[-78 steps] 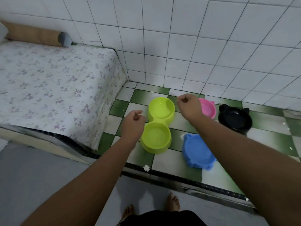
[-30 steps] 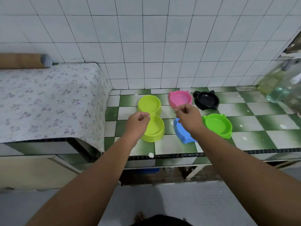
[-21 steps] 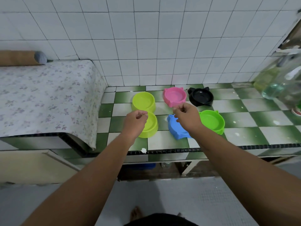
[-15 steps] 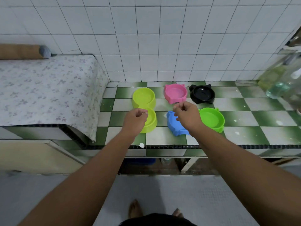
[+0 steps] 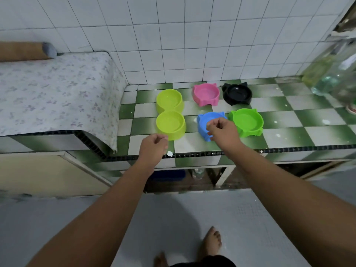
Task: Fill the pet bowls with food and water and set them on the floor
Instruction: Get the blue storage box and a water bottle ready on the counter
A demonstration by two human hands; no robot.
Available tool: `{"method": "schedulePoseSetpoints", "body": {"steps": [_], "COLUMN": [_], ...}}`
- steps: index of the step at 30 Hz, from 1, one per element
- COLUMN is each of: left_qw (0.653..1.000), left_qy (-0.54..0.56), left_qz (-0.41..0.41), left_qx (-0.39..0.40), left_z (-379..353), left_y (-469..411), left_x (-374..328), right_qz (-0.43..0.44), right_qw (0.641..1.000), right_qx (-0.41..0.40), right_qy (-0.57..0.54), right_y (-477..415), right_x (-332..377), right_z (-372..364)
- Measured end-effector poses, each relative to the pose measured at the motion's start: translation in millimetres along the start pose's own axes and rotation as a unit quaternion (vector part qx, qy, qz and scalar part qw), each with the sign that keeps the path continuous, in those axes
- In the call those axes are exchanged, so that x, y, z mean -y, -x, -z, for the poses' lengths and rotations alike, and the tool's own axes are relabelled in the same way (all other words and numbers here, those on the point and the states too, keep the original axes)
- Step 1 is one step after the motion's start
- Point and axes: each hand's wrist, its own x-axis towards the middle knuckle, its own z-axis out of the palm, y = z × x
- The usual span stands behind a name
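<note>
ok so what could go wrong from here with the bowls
1. The blue bowl sits close beside the green bowl, so the right hand above it may bump the green one when lifting.
2. The double bowl lies near the front edge of the counter; the left hand could nudge it off.
3. Bare feet stand on the floor below, so spilled water might mean a slip.

1. Left hand: fingers curled in, thumb against forefinger, holding nothing, stretched toward 1 o'clock.
2. Right hand: fingers curled, holding nothing, stretched toward 11 o'clock.
3. Bare feet at 6 o'clock.
</note>
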Motion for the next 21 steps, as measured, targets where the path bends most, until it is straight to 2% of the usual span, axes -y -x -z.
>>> {"method": "schedulePoseSetpoints", "body": {"steps": [4, 9, 14, 21], "left_qw": [1.000, 0.999, 0.997, 0.993], "left_qy": [-0.009, -0.017, -0.021, -0.012], "left_qz": [0.012, 0.036, 0.076, 0.120], "left_qx": [0.008, 0.014, 0.011, -0.016], "left_z": [23, 40, 39, 16], "left_y": [11, 27, 37, 8], "left_x": [24, 67, 118, 211], "right_qz": [-0.027, -0.047, -0.075, -0.099], "right_qw": [0.999, 0.998, 0.995, 0.991], "right_qx": [-0.033, -0.015, 0.060, 0.083], "right_qy": [-0.027, -0.039, 0.005, 0.028], "right_y": [25, 64, 97, 78], "right_x": [-7, -30, -86, -191], "right_z": [-6, -25, -45, -74]}}
